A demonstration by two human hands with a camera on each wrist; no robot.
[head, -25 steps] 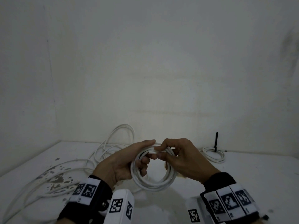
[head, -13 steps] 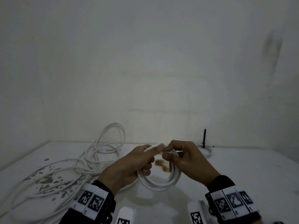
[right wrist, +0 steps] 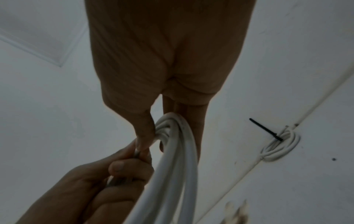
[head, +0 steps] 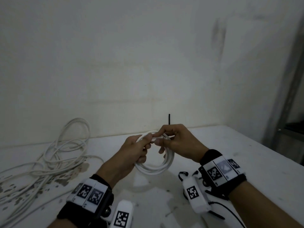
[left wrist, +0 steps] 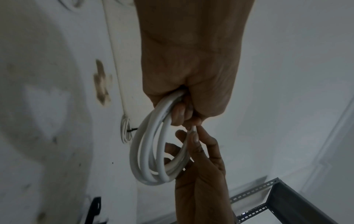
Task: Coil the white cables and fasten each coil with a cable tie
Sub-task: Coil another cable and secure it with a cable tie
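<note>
White cable, wound into a round coil (head: 154,168) of several turns, hangs between your two hands above the white table (head: 230,162). Your left hand (head: 131,152) grips the coil's left side, fingers curled through the ring and thumb lying over the top strands; from the left wrist view the turns (left wrist: 151,159) run straight out of your closed fist (left wrist: 191,68). Your right hand (head: 179,142) pinches the strands at the top of the coil with thumb and forefinger, just beside your left thumb, and the other fingers curl down behind the right side of the ring. In the right wrist view that thumb (right wrist: 145,133) presses on the bunched strands (right wrist: 178,151), and your left hand's fingers (right wrist: 122,166) close on the cable just below it.

Nothing here carries readable writing; the only markings are the black-and-white square code tags on your wristbands (head: 89,193) and on the white wrist cameras (head: 195,196).

A finished coil (right wrist: 279,145) lies flat at the back of the table against the wall, bound by a black cable tie (right wrist: 265,129) whose tail sticks up; in the head view only that tail (head: 169,119) shows above your right hand. Loose white cables (head: 54,155) lie in a tangle on the table's left part, well apart from your hands, over chipped, stained paint (head: 16,186). A grey metal rack (head: 286,125) stands past the table's right edge.
</note>
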